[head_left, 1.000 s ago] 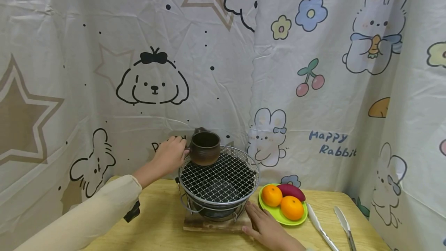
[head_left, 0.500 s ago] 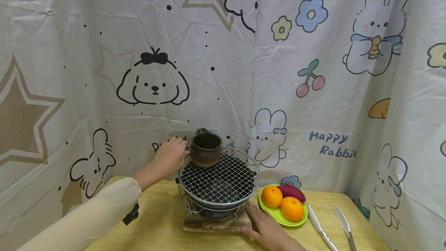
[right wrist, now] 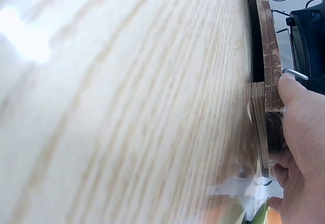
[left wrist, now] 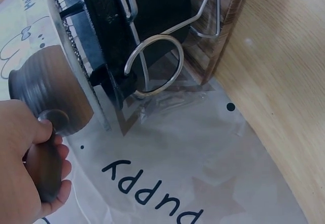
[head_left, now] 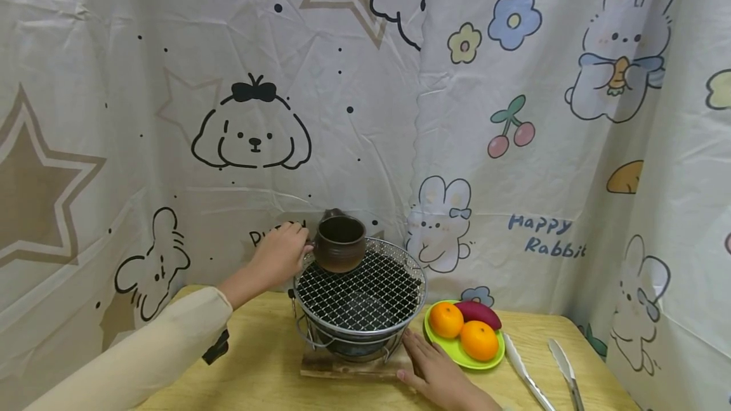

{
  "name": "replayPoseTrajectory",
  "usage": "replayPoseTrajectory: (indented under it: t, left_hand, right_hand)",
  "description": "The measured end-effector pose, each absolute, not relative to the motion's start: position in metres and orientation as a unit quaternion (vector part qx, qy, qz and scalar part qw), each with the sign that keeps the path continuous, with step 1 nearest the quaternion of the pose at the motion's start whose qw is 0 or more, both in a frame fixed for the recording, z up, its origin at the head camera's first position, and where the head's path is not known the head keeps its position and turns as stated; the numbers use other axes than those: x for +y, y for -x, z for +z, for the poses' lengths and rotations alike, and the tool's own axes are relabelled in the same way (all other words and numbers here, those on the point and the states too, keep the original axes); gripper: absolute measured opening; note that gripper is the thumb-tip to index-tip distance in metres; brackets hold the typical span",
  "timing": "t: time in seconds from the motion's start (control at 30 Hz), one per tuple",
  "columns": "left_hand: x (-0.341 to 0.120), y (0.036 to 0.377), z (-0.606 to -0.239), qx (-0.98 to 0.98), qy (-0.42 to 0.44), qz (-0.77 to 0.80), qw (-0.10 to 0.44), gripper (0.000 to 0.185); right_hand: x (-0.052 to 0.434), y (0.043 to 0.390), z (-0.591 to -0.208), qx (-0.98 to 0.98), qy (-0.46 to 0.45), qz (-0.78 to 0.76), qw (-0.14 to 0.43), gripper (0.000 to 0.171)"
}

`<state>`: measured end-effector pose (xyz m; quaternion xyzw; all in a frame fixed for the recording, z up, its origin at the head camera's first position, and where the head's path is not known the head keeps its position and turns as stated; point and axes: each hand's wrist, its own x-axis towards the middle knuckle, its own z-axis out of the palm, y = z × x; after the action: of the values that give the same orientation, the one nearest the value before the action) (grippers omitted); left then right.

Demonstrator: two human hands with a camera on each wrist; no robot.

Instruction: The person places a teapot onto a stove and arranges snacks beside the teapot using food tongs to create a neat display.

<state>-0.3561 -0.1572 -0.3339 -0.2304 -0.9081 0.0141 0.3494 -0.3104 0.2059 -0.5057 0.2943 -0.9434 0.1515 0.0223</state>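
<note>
Nearest the tabletop's (head_left: pixel 268 366) front edge, the right hand (head_left: pixel 436 373) lies flat, fingers straight, against the wooden base (head_left: pixel 342 368) under the grill (head_left: pixel 360 284). At the grill's far left rim, near the tabletop's back edge by the curtain (head_left: pixel 171 113), the left hand (head_left: pixel 280 255) grips the handle of the brown pot (head_left: pixel 339 243), which sits on the mesh

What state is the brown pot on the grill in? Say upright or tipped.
Upright. The brown pot stands on the grill mesh with its mouth upward, the left hand gripping its side handle.
</note>
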Motion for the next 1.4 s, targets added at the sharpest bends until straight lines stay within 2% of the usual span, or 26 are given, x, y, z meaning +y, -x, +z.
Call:
replayPoseTrajectory:
  t: [0.33,0.97,1.4]
  left_hand:
    - [-0.1571,0.3528,-0.3273,-0.922,0.222,0.023,0.315,0.02]
    - [-0.155,0.35,-0.3301,-0.917,0.223,0.02,0.33,0.02]
    - [-0.1551,0.3465,-0.3244,-0.925,0.23,0.036,0.302,0.02]
  right_hand:
    - [0.206,0.311,-0.5064,-0.943,-0.293,0.155,0.022,0.08]
    - [0.2057,0.3104,-0.5056,-0.942,-0.296,0.154,0.028,0.08]
    - [0.2057,0.3102,-0.5069,-0.941,-0.302,0.148,0.037,0.079]
